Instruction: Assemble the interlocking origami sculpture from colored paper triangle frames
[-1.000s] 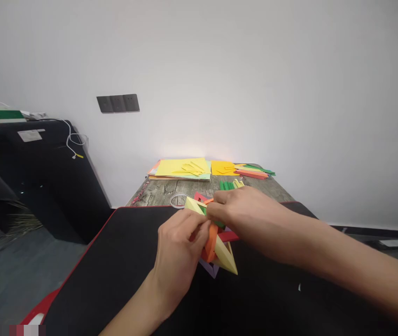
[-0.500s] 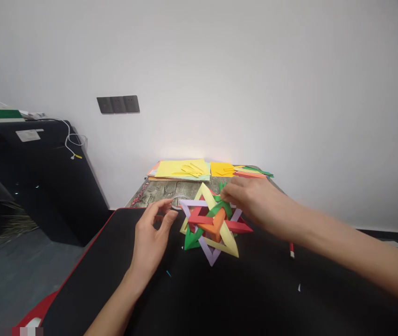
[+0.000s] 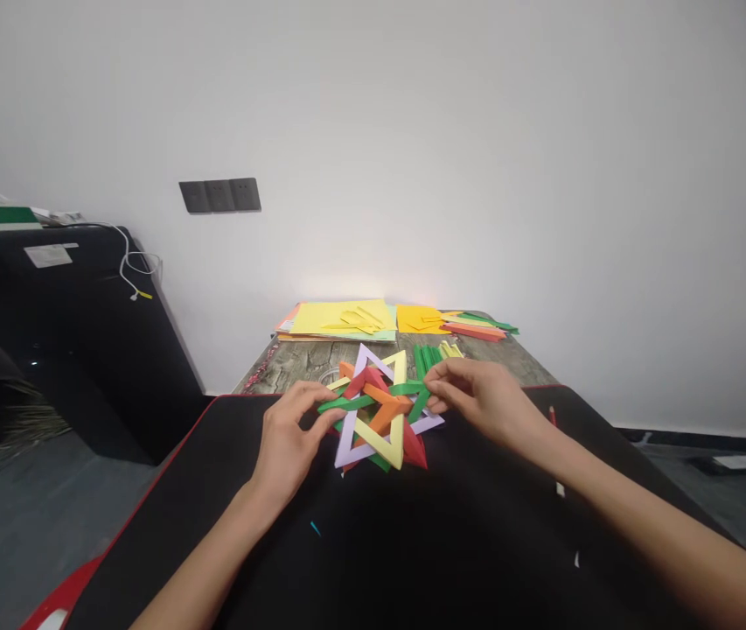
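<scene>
A star-shaped model of interlocked folded paper strips (image 3: 382, 411), in purple, yellow, red, orange and green, is between my two hands above the black mat. My left hand (image 3: 290, 433) pinches a green point on the model's left side. On the right side, my right hand (image 3: 477, 394) has its thumb and fingers closed on a green corner. Its fingertips partly cover that corner. Just behind the model lie folded green strips (image 3: 426, 357) and pale yellow strips (image 3: 451, 349).
Coloured paper sheets (image 3: 307, 319) and cut strips (image 3: 477, 327) lie at the back of the wooden table (image 3: 294, 357). A red pencil (image 3: 552, 416) and small paper scraps are on the black mat (image 3: 438, 542). A dark cabinet (image 3: 84, 332) stands at the left.
The model has turned, showing different points. My left hand has closed on a green point; my right hand has moved lower and right, uncovering the green and yellow strips behind.
</scene>
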### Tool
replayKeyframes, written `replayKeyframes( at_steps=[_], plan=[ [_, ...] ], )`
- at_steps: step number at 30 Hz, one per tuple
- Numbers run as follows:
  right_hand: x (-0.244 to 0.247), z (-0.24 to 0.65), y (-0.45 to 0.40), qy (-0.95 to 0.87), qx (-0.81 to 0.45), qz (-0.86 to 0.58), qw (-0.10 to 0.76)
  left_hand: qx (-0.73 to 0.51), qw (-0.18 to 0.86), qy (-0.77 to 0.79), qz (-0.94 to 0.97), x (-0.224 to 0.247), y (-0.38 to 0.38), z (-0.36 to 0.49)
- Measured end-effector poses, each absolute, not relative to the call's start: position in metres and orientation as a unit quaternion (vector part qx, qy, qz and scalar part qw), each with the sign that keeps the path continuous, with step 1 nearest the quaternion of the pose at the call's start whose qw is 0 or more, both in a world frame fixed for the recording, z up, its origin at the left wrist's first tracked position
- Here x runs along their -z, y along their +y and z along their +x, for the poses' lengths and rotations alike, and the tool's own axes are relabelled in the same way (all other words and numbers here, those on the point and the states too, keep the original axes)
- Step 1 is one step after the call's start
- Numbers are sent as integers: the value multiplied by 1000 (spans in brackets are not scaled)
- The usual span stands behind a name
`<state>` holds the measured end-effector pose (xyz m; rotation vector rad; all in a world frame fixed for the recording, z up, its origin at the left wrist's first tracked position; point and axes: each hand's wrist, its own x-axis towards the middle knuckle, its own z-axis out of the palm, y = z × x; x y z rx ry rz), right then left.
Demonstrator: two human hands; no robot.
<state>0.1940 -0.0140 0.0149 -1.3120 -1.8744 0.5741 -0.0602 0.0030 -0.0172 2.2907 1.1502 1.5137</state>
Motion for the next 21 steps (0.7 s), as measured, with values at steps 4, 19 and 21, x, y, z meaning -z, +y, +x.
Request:
replayKeyframes(
  at_steps=[4, 19, 21],
  plan=[
    [-18, 202, -17, -808, -52, -491, 321, -524, 66, 374, 762, 19, 3, -56],
    [-8, 195, -17, -855, 36, -420, 303, -532, 52, 350, 769, 18, -6, -53],
    [-9, 194, -17, -855, 34, -423, 298, -532, 55, 351, 769, 18, -6, -53]
  ],
)
